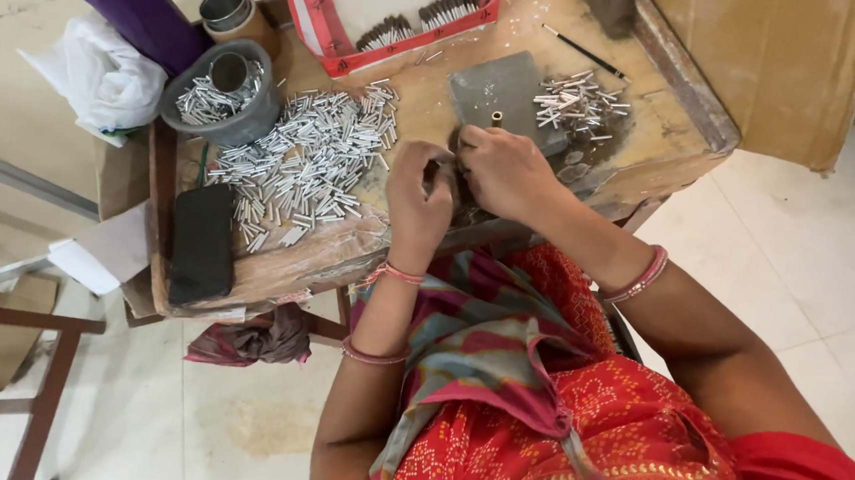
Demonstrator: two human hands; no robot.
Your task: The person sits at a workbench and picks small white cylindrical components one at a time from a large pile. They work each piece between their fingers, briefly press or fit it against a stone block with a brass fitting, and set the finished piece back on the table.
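Left hand (417,193): curled, fingers bent inward toward the right hand; whatever is pinched between them is too small to make out. Right hand (503,170): likewise closed in a loose fist, fingertips meeting those of the left; contents hidden.

Small brass tube (496,119): upright on the grey slab (497,90), just beyond the right hand's knuckles.

Heap of small white tubes (307,163): spread on the table (417,85) to the left of the left hand, its nearest pieces just beside it. Second, smaller cluster of white tubes (577,107): on the slab's right edge, near the right hand.

Grey round bowl (223,109): far left corner of the table, holding more tubes and a short cylinder.

Red-and-white open box (397,17): far edge, rectangular, with bundled sticks inside. Brown cardboard panel (784,35): standing at the right edge. Black flat block (202,241): left near edge. Thin dark stick (585,54): lying beyond the slab. White plastic bag (100,77): off the left corner.

Table's near edge: directly under both wrists; pale tiled floor (830,252) lies open to the right.
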